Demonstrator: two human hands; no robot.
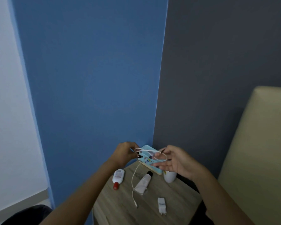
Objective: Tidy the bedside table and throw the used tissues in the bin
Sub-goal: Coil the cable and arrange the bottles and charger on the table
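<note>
Head view: am holding white cable (pixel 146 150) looped between both hands above bedside table (pixel 117 207). Left hand (pixel 125 153) pinching loop's end; right hand (pixel 175 164) seemingly gripping other end, thumb pressing. Cable tail hanging, tip resting on tabletop near charger plug (pixel 162 206).

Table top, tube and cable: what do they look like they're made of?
Table: wood or wood-look laminate, matte; pale streaky grain shows.
Tube: likely soft plastic, matte white; its end is crimped flat, and the cap is black.
Cable: flexible white plastic or rubber sheath; it droops in loose curves.
</note>
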